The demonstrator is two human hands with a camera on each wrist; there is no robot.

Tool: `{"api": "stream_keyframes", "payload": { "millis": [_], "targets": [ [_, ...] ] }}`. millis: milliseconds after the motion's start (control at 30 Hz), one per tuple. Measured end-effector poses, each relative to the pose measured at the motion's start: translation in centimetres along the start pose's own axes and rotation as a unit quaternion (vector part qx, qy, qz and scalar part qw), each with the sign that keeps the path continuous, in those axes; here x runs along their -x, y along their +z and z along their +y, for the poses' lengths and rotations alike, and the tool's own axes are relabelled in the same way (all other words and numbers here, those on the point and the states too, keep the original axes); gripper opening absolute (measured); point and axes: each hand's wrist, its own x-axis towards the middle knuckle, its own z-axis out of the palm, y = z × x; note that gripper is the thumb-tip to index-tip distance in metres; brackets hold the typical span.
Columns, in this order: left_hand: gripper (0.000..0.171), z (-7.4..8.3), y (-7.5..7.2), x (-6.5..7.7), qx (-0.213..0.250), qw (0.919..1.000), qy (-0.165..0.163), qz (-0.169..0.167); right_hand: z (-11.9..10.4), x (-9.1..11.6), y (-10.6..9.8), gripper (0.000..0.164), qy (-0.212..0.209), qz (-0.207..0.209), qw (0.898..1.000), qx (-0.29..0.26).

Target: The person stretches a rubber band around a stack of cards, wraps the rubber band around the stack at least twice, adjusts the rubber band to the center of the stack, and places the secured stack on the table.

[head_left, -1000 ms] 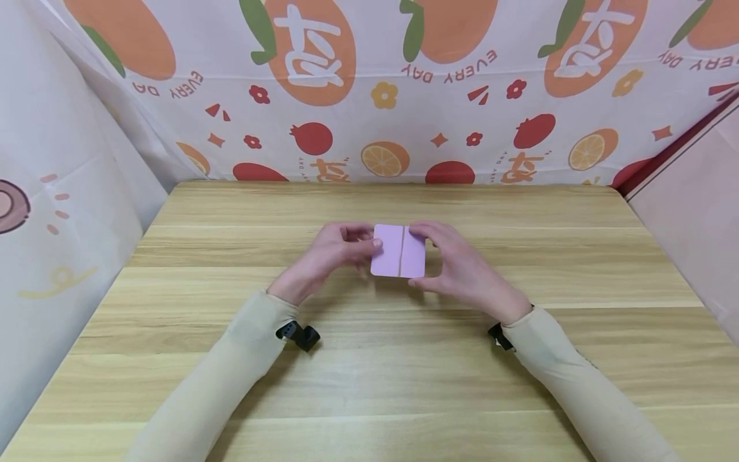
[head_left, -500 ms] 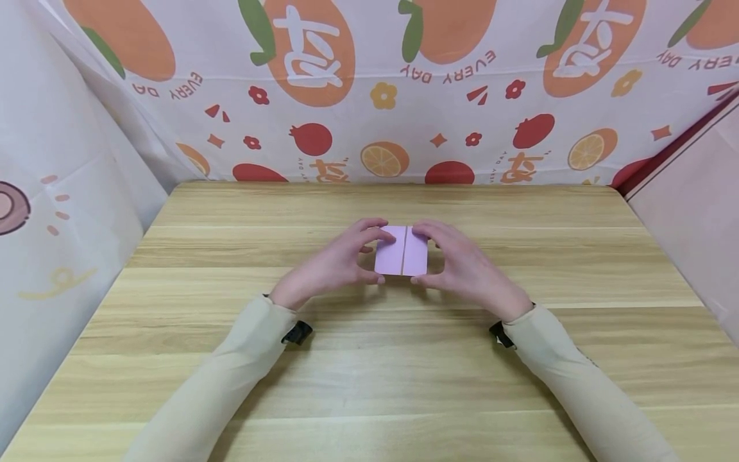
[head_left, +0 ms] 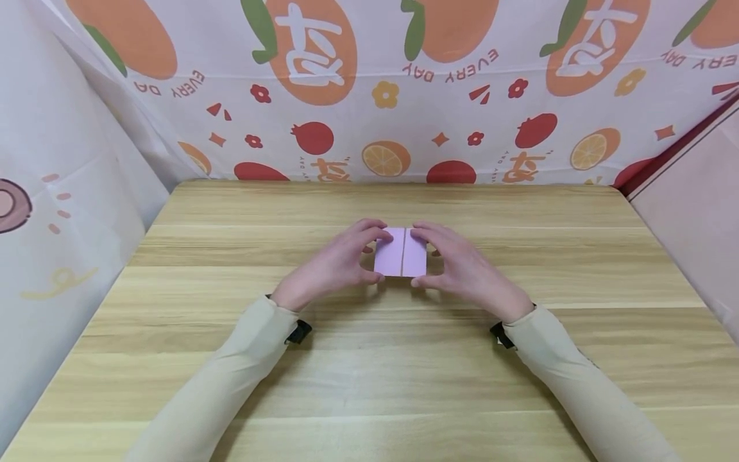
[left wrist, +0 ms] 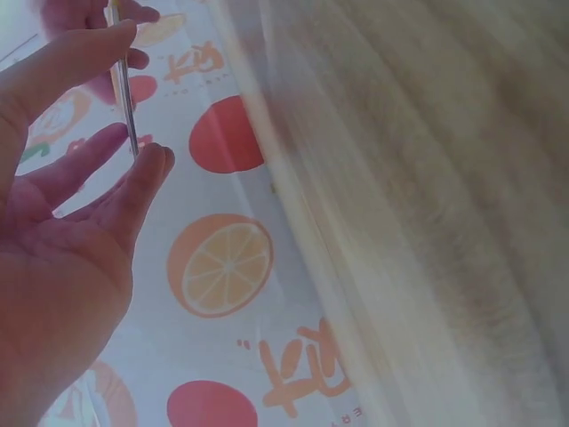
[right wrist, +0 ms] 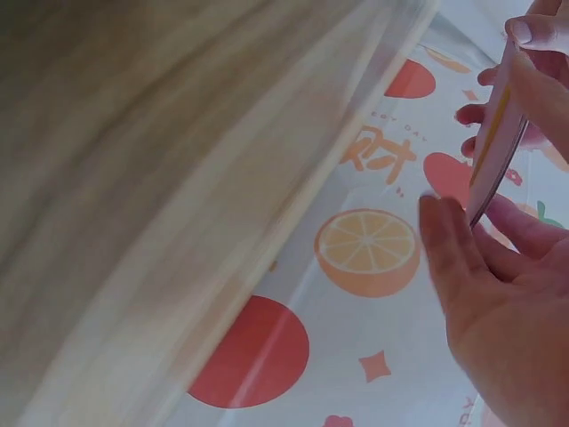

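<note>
A small, thin lilac square (head_left: 390, 256) with a tan band (head_left: 403, 253) running across its middle is held above the wooden table. My left hand (head_left: 340, 262) grips its left part, thumb at the near edge and fingers at the far edge. On the other side, my right hand (head_left: 464, 269) holds the right part in the same way. In the left wrist view the square (left wrist: 130, 102) shows almost edge-on between the fingertips. From the right wrist, its lilac face (right wrist: 498, 151) stands at a slant, with a yellowish strip along it.
The wooden table (head_left: 369, 385) reaches back to a white fruit-print cloth (head_left: 346, 128). A white cloth (head_left: 69, 192) hangs on the left and a pale panel (head_left: 698, 212) stands on the right. Both wrists carry a black strap device (head_left: 299, 332).
My left hand has shifted from pinching the square's left edge, thumb on top, to holding its near and far edges. My right hand keeps its hold, and the square tips slightly.
</note>
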Motion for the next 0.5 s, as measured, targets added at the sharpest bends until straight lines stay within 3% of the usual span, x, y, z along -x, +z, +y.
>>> {"api": "stream_keyframes", "payload": {
  "millis": [200, 500],
  "targets": [
    [0.059, 0.16, 0.16, -0.12, -0.016, 0.9999, 0.005, -0.002, -0.10, 0.04, 0.19, 0.082, -0.008, -0.004, 1.000, -0.013],
    [0.060, -0.67, 0.35, -0.42, -0.003, 0.9998, 0.004, -0.019, 0.33, -0.44, 0.15, 0.079, 0.005, -0.030, 0.998, -0.054]
  ]
}}
